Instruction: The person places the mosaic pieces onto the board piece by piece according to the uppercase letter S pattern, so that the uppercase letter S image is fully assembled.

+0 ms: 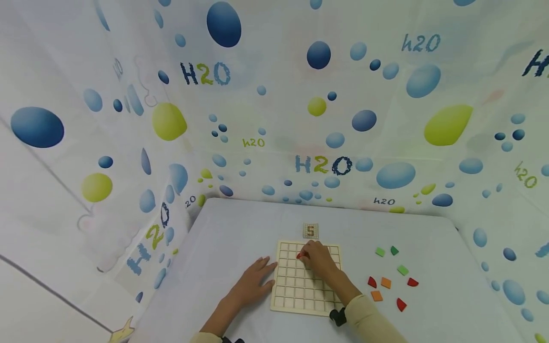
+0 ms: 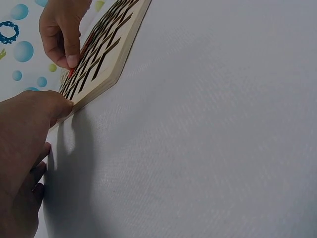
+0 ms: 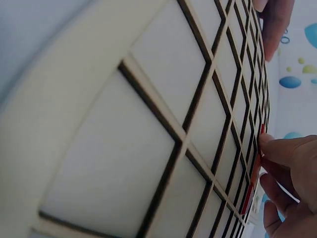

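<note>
A wooden grid board (image 1: 291, 302) lies on the table. Over its upper part, my right hand (image 1: 318, 261) pinches a red quarter-round piece (image 1: 299, 256) between thumb and fingertips, right at the grid. In the right wrist view, an orange piece (image 3: 255, 169) and another red piece (image 3: 246, 199) sit in cells beside that hand, which hides them from the head view. My left hand (image 1: 254, 281) rests at the board's left side, fingers spread and relaxed. Its fingertips meet the edge, and the left wrist view shows a digit against the rim.
A small card (image 1: 310, 231) with a brown figure like an S or 5 lies behind the board. Loose pieces are scattered to the right: green squares (image 1: 402, 270), a dark green quarter-round (image 1: 394, 250), orange squares (image 1: 386, 283) and red quarter-rounds (image 1: 401, 304). A printed curtain (image 1: 274, 119) hangs behind.
</note>
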The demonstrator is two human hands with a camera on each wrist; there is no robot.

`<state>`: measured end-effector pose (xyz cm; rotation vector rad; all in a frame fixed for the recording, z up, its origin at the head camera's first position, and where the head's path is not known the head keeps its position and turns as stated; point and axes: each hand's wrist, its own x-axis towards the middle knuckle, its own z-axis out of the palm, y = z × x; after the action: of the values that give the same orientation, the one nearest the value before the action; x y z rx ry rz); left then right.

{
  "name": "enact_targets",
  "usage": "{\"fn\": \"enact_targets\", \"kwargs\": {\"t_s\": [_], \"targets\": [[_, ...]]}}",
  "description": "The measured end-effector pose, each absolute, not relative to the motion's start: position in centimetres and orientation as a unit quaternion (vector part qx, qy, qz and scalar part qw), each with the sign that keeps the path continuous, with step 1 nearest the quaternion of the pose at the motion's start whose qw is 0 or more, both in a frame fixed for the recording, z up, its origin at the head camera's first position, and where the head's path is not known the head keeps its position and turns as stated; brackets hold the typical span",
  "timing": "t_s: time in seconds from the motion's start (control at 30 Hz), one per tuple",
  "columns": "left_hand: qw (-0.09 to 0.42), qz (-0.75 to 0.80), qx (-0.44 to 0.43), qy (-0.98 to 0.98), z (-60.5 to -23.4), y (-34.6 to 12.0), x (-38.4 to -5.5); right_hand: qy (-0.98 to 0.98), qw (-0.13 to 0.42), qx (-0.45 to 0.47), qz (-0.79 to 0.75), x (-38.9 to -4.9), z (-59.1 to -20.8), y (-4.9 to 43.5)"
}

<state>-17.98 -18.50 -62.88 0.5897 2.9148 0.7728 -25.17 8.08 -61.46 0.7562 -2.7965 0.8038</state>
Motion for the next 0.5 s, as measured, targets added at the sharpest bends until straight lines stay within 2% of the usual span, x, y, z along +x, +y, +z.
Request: {"fn": "enact_targets", "kwargs": {"t_s": [0.27, 0.5], "targets": [[0.037, 0.255, 0.191, 0.947, -62.9, -18.5, -18.0, -0.924, 0.106, 0.271, 0.249, -24.8, -61.8, 8.2], [0.039, 0.252, 0.193, 0.948, -62.9, -18.5, -17.9, -0.921, 0.071, 0.242, 0.298, -23.6, -60.2, 9.8]]}}
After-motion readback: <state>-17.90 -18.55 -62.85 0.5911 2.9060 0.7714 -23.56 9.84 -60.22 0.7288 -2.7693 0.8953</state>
